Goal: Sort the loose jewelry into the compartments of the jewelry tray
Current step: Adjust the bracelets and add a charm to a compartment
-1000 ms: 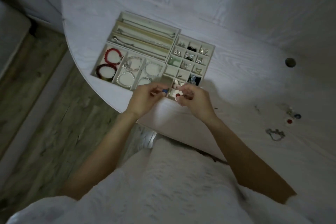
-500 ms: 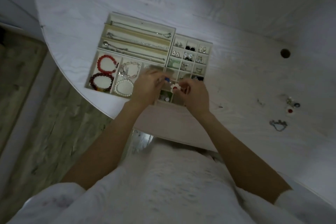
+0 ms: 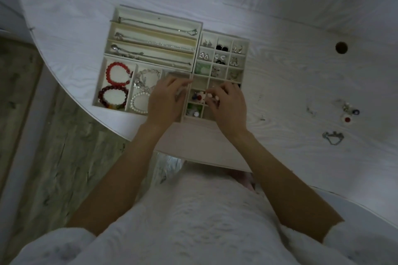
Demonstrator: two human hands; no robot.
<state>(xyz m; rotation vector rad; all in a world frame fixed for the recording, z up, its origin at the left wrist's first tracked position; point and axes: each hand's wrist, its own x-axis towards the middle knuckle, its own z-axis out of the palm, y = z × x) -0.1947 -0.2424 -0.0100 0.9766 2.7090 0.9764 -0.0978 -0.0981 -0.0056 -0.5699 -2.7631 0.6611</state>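
Note:
The cream jewelry tray (image 3: 199, 28) lies on the white table, with necklaces in long slots, bead bracelets (image 3: 116, 73) at lower left and earrings in a small grid on the right. A white flower earring with a red centre (image 3: 201, 96) and a blue bead sits in a near grid compartment. My right hand (image 3: 229, 106) hangs over that compartment, its curled fingertips at the flower's right edge; whether they still pinch it is unclear. My left hand (image 3: 165, 101) rests with relaxed fingers on the divider between the bracelets and the grid, holding nothing.
Loose pieces lie on the table to the right: a second flower earring (image 3: 347, 119), a small blue piece (image 3: 355, 112) and a silver chain piece (image 3: 332, 136). A round hole (image 3: 341, 48) is in the tabletop. The curved table edge (image 3: 71, 101) drops to wooden floor on the left.
Both hands moved down onto the tray's near grid. The flower earring and blue bead, held up between the hands before, now sit in a compartment. My left hand has let go.

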